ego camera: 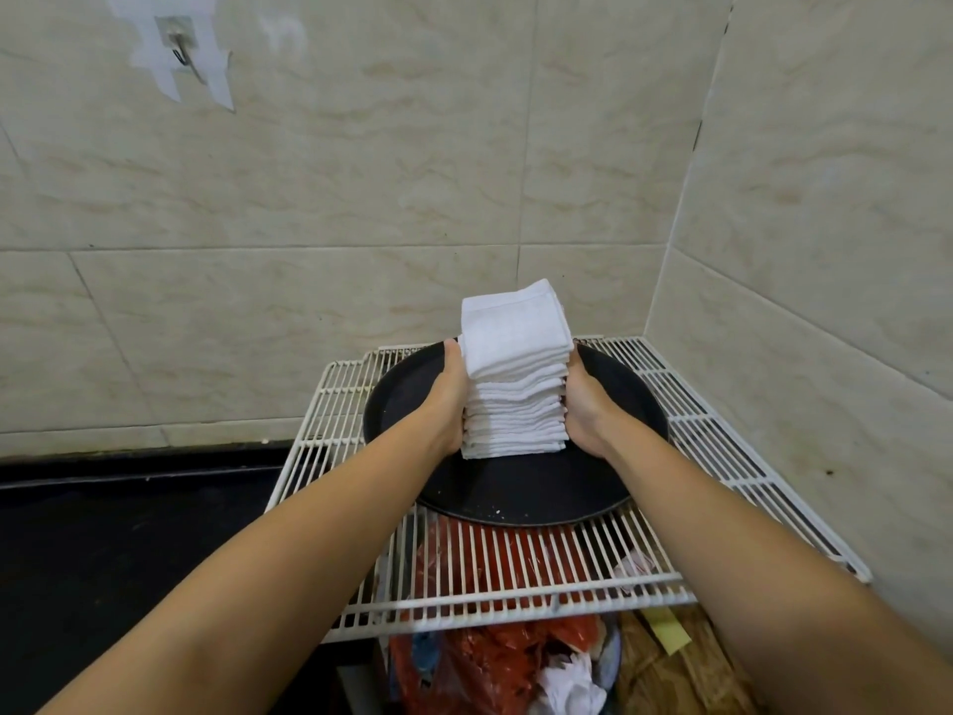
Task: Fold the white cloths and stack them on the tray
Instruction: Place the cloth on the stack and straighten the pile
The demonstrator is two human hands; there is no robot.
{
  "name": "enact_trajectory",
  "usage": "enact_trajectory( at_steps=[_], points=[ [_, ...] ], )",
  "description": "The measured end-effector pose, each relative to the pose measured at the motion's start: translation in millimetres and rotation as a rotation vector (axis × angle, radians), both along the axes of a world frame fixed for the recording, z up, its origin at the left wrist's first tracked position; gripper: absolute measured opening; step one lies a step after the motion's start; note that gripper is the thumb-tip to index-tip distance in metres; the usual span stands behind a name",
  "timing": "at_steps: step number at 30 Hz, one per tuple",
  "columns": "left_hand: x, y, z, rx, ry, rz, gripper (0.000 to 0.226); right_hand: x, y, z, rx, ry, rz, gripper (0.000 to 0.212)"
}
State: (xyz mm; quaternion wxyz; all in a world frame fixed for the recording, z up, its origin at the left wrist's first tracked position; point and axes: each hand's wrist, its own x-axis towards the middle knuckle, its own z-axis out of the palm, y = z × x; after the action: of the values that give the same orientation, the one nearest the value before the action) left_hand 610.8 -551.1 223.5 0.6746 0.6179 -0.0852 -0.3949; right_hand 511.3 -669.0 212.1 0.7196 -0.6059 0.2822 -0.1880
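A tall stack of folded white cloths [515, 384] stands upright on a round black tray [521, 492]. The top cloth sits slightly askew, jutting past the ones below. My left hand [447, 399] presses flat against the stack's left side, thumb pointing up along it. My right hand [588, 410] presses against the right side in the same way. Both hands squeeze the stack between them, fingers hidden behind the cloths.
The tray rests on a white wire rack [515, 575] set in a tiled wall corner. Under the rack stands a bin with red plastic and paper waste [495, 663]. A dark counter [129, 534] lies to the left. A hook [181, 49] hangs on the wall.
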Motion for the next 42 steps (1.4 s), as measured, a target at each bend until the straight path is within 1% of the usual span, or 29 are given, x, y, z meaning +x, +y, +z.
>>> enact_trajectory(
  at_steps=[4, 7, 10, 13, 15, 18, 20, 23, 26, 29, 33, 35, 38, 40, 42],
  points=[
    [1.8, 2.9, -1.5, -0.031, 0.025, -0.024, 0.079, 0.6, 2.2, 1.3, -0.074, 0.053, 0.040, 0.058],
    [7.6, 6.7, -1.5, -0.054, 0.046, -0.072, 0.086, -1.4, -2.5, 7.3, -0.068, 0.008, 0.036, 0.060],
    [15.0, 8.0, 3.2, -0.065, 0.081, -0.098, 0.090, -3.6, -11.8, 23.1, -0.064, 0.011, 0.054, 0.069],
    [17.9, 5.3, 14.8, -0.064, 0.095, -0.085, 0.085, 1.5, -19.4, 36.8, -0.067, 0.066, 0.054, 0.080],
    [20.8, -0.3, 19.5, -0.058, 0.103, -0.091, 0.083, 7.4, -17.9, 43.2, -0.032, 0.090, 0.057, 0.080],
    [24.4, -7.6, 21.3, -0.024, 0.087, -0.100, 0.089, 13.7, -13.3, 45.2, 0.041, 0.063, 0.086, 0.080],
    [27.2, -11.6, 18.7, 0.002, 0.061, -0.073, 0.087, 15.4, -7.3, 45.1, 0.061, 0.058, 0.117, 0.081],
    [29.5, -12.7, 15.4, 0.008, 0.051, -0.054, 0.086, 14.2, 0.2, 45.4, 0.061, 0.081, 0.097, 0.081],
    [31.5, -8.7, 15.3, -0.013, 0.055, -0.123, 0.087, 8.6, 3.8, 45.9, 0.035, 0.072, 0.067, 0.079],
    [37.6, -6.7, 18.1, -0.029, 0.069, -0.171, 0.087, 1.1, 8.3, 49.6, 0.041, 0.032, -0.100, 0.069],
    [53.3, -8.2, 18.2, -0.050, 0.033, -0.213, 0.081, -10.9, 18.4, 35.8, 0.100, -0.017, -0.488, 0.062],
    [62.9, -10.9, 14.7, -0.076, 0.013, -0.254, 0.080, -17.6, 26.9, 23.0, 0.157, -0.039, -0.594, 0.066],
    [72.0, -11.8, 9.1, -0.078, -0.016, -0.342, 0.075, -16.7, 54.1, 4.7, 0.197, -0.067, -0.736, 0.065],
    [83.2, -14.4, 1.9, -0.071, -0.042, -0.401, 0.077, -6.3, 75.6, -5.0, 0.153, -0.078, -0.830, 0.073],
    [96.6, -19.7, -3.8, -0.057, -0.054, -0.474, 0.082, 7.0, 88.7, -13.2, 0.144, -0.102, -0.870, 0.082]
  ],
)
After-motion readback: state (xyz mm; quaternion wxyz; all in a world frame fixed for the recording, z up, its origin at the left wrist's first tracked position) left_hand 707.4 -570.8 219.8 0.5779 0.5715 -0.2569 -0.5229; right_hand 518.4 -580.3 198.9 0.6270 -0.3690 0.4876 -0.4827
